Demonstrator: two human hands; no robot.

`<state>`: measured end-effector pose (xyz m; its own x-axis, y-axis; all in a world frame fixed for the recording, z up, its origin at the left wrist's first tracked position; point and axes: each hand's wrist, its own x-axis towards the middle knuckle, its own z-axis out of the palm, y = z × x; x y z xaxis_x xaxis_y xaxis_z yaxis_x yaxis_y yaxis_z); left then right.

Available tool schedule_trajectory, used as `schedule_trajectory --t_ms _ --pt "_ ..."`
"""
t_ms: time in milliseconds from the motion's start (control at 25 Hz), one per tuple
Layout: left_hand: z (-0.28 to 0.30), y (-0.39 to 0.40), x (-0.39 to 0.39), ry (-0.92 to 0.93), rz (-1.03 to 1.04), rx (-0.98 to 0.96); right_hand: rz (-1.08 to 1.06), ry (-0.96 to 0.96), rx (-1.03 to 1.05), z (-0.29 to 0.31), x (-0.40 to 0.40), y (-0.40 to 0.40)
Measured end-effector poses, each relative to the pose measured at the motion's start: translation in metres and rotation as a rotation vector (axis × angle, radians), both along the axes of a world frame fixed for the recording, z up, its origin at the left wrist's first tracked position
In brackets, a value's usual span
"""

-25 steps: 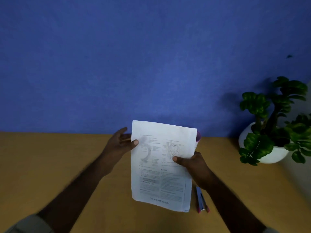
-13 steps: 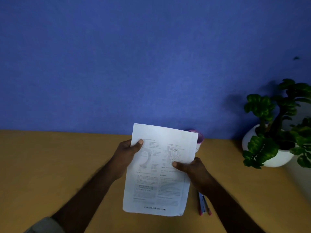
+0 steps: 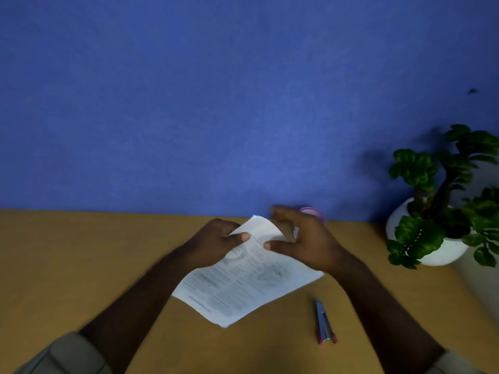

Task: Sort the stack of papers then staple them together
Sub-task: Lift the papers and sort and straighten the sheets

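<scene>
A stack of printed white papers [image 3: 243, 284] lies tilted across the wooden table [image 3: 67, 265], its far corner lifted and curled. My left hand [image 3: 216, 244] pinches that lifted corner between thumb and fingers. My right hand [image 3: 307, 238] hovers just right of the corner with fingers spread, its thumb touching the top sheet; the hand is blurred by motion. A small stapler [image 3: 324, 323], blue-grey with red tips, lies on the table to the right of the papers, apart from both hands.
A potted green plant in a white pot [image 3: 437, 252] stands at the table's right end. A pink-rimmed cup [image 3: 313, 211] sits behind my right hand against the blue wall [image 3: 216, 103].
The papers were held upright in both hands; they have come down onto the table and turned diagonal. My right hand has let go and spread its fingers; my left keeps the corner.
</scene>
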<state>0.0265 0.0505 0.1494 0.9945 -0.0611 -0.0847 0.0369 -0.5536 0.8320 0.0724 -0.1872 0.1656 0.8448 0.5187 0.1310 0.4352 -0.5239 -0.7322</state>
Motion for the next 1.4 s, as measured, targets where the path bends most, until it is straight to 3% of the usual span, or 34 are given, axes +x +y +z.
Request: schedule_trajectory --t_ms 160,280,400,480,520,600,720,800,880,1000,1120,1240,1400 --pt "0.004 0.0 0.009 -0.039 -0.09 0.177 0.007 0.143 0.086 -0.014 0.001 0.015" --pt "-0.007 0.02 0.005 -0.106 0.049 0.189 -0.079 0.24 0.254 -0.018 0.003 0.001" --pt "-0.034 0.036 -0.015 -0.271 0.551 0.31 -0.277 0.339 0.455 -0.023 0.007 -0.013" --pt "-0.06 0.027 -0.035 -0.398 0.924 0.242 -0.407 0.388 0.638 -0.03 0.012 -0.019" --pt "-0.073 0.014 -0.045 -0.378 1.022 0.158 -0.465 0.432 0.735 -0.033 0.014 -0.019" --pt "-0.095 -0.015 -0.058 -0.163 1.069 -0.157 -0.554 0.542 0.905 -0.042 0.012 -0.015" --pt "-0.101 -0.043 -0.057 0.222 0.768 -0.952 -0.619 0.699 1.054 -0.059 0.004 0.0" --pt "-0.094 -0.047 -0.049 0.257 0.526 -1.351 -0.631 0.786 1.083 -0.073 -0.004 0.011" --pt "-0.089 -0.043 -0.038 0.178 0.403 -1.521 -0.62 0.858 1.07 -0.087 -0.013 0.017" --pt "-0.083 -0.031 -0.026 0.132 0.484 -1.419 -0.559 0.892 0.962 -0.102 -0.019 0.012" --pt "-0.079 -0.012 -0.024 0.025 0.719 -1.043 -0.478 0.851 0.84 -0.104 -0.007 -0.003" --pt "-0.068 0.004 -0.024 -0.008 0.688 -0.896 -0.348 0.871 0.742 -0.095 0.013 -0.017" --pt "-0.056 0.009 -0.021 0.038 0.559 -0.792 -0.024 0.901 0.559 -0.081 0.029 -0.012"
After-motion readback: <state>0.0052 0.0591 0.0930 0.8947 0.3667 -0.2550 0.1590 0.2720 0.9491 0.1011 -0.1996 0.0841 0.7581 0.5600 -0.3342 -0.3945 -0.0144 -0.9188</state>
